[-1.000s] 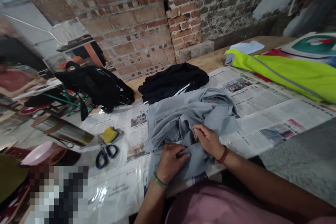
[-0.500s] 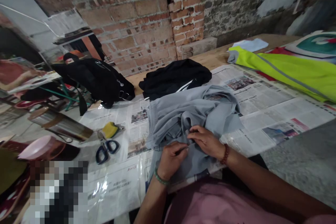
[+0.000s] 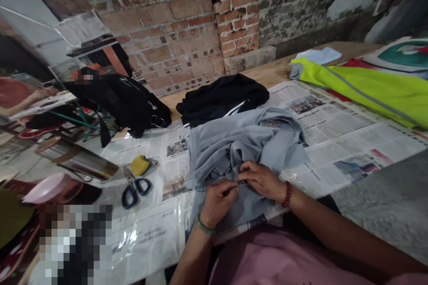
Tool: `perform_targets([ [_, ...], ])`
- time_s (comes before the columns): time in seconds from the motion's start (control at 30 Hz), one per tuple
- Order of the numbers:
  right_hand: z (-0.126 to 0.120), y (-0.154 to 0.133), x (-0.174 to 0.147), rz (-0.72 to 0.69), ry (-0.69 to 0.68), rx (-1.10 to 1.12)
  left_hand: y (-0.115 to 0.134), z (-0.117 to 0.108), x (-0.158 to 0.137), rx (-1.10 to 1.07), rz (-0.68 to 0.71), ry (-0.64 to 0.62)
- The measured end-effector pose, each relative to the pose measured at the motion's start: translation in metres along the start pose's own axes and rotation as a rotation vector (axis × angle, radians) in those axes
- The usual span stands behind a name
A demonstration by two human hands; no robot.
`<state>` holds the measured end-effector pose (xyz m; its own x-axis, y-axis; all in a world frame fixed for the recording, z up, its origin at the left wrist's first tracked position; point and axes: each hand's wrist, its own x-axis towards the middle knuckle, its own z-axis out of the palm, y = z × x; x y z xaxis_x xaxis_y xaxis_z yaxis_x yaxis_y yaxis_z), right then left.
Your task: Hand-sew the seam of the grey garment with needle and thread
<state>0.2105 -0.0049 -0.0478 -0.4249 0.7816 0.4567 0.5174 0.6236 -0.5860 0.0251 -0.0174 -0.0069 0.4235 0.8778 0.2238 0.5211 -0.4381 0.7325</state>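
Note:
A grey garment (image 3: 220,138) lies bunched on the newspaper-covered table in front of me. My left hand (image 3: 219,200) is closed in a pinch at its near edge, thumb and forefinger pressed together. Close beside it, my right hand (image 3: 262,180) is also closed, its fingertips gripping a fold of the same cloth. The fingertips of both hands nearly meet. Whether something small, such as a needle, sits between them is too small to make out. A green bracelet circles my left wrist and a reddish beaded one my right.
Scissors (image 3: 133,189) and a yellow sponge-like piece (image 3: 139,165) lie to the left, near a steel flask (image 3: 80,158) and a pink-rimmed cup (image 3: 50,187). Behind are a black bag (image 3: 130,102) and black clothing (image 3: 220,95). A neon-yellow garment (image 3: 371,91) and an iron (image 3: 397,55) are at right.
My right hand has shifted slightly, its fingertips curling in closer to those of my left hand. The left hand and the grey garment have barely moved.

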Motion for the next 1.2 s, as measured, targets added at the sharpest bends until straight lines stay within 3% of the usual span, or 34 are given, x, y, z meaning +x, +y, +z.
perform_targets([
  [0.6,-0.007,-0.004,0.002,-0.033,-0.042,0.182,0.000,0.000,0.000,-0.056,0.010,-0.077],
  [0.7,-0.009,-0.005,0.006,0.059,0.003,0.365,0.000,0.000,0.000,-0.042,0.027,-0.077],
  [0.9,-0.020,-0.014,0.018,0.434,-0.006,0.754,-0.001,-0.001,-0.001,0.001,0.075,-0.088],
  [1.2,-0.016,-0.030,0.029,0.441,-0.026,0.881,0.005,-0.005,-0.003,0.004,0.101,-0.015],
])
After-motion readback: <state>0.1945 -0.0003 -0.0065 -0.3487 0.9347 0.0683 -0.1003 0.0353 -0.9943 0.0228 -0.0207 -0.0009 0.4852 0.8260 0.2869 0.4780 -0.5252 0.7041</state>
